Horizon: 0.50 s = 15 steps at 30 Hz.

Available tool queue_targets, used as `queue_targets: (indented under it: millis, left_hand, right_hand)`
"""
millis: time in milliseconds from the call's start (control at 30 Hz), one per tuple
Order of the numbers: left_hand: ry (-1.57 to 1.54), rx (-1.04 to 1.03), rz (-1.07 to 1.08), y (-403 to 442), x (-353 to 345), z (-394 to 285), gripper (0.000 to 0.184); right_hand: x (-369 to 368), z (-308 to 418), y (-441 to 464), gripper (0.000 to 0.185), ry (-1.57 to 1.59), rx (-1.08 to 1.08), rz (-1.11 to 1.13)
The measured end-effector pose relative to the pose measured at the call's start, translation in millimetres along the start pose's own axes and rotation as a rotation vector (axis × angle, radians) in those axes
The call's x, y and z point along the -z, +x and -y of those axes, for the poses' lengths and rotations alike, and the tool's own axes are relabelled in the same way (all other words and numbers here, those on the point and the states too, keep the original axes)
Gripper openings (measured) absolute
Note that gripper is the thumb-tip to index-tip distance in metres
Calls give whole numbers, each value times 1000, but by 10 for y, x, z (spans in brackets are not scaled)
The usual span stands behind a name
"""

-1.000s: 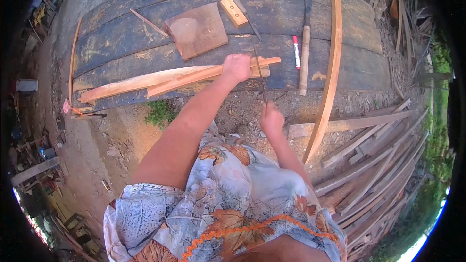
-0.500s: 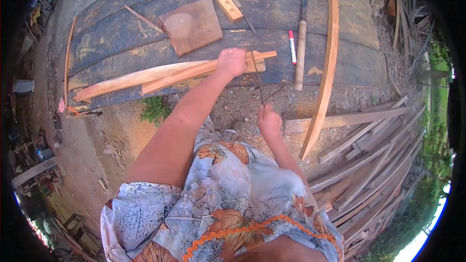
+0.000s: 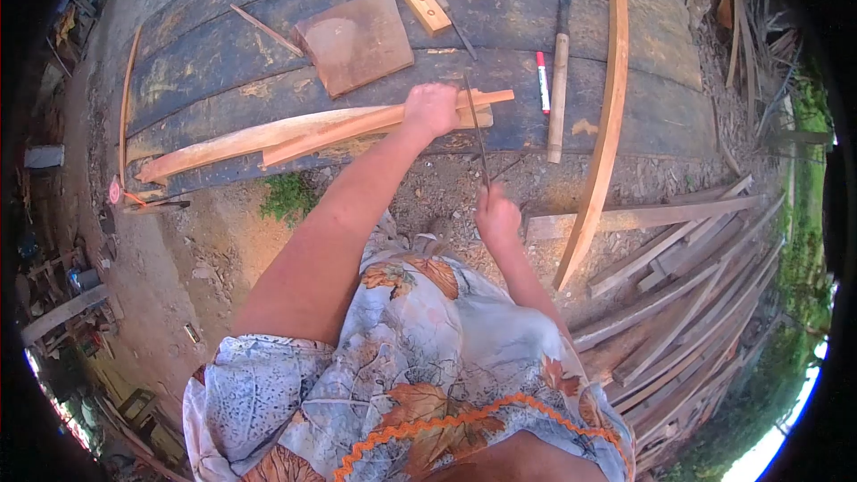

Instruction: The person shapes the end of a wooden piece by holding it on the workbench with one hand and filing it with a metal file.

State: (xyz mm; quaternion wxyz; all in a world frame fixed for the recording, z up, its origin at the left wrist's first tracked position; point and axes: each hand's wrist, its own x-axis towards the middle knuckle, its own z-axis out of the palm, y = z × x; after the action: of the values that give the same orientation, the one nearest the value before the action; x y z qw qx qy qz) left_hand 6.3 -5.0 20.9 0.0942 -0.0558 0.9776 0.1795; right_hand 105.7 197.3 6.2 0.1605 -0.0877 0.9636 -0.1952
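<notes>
Left hand [image 3: 432, 109] grasps wooden strip [image 3: 357, 128]; right hand [image 3: 498, 215] grips thin-bladed tool [image 3: 480, 141], crossing strip beside left. Cutting, seemingly; next stroke calls for steadiness.

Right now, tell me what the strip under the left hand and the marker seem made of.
Strip: apparently bare wood; pale tan, with no visible coating. Marker: probably smooth plastic, judging by its white barrel and bright red cap.

left arm [image 3: 308, 228]: extended forward | left hand [image 3: 431, 109]: clenched | right hand [image 3: 498, 216]: fisted, closer in
</notes>
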Motion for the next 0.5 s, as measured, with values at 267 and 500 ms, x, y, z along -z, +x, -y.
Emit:
queue_targets:
  millis: [267, 500]
  left_hand:
    - [31, -9, 26, -30, 56, -53, 25]
    - [35, 16, 29, 41, -23, -9, 29]
  right_hand:
    - [10, 297, 634, 26, 60, 67, -107]
    - [-13, 14, -101, 26, 16, -61, -10]
